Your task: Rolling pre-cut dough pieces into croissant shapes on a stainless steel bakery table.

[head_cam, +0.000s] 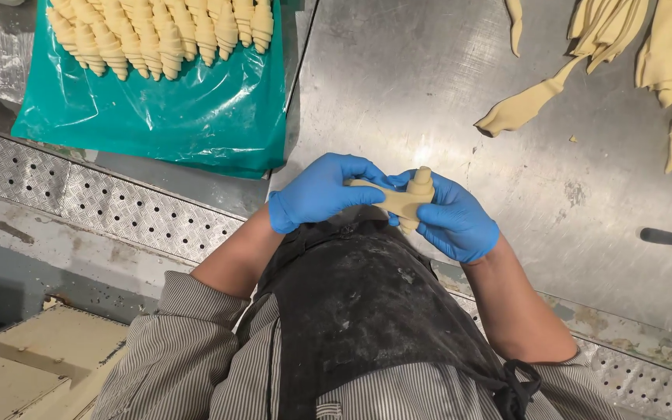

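Your dark apron (359,303) is closest, dusted with flour, over a striped shirt (188,358). Just past it, both your hands wear blue gloves and meet over the near edge of the steel table (398,93).

Your left hand (322,190) is closed on one end of a dough piece (402,201). Its fingers wrap over the flat, thin end. Your right hand (454,218) is closed on the other end, where the dough is rolled up thick. The roll pokes up between your right thumb and fingers. So the dough sits between your two hands, held up a little above the table edge, close to your apron.

Far past your left hand, and off to its left, lies a green plastic sheet (157,109). Rows of rolled croissants (157,35) lie on it, side by side.

Far past your right hand, and off to its right, flat dough strips (530,101) lie on the table. More of them pile up in the far right corner. To the right of your right hand, well apart from it, a dark handle (666,237) lies on the table.

Near your left elbow runs a bumpy metal strip (103,202).
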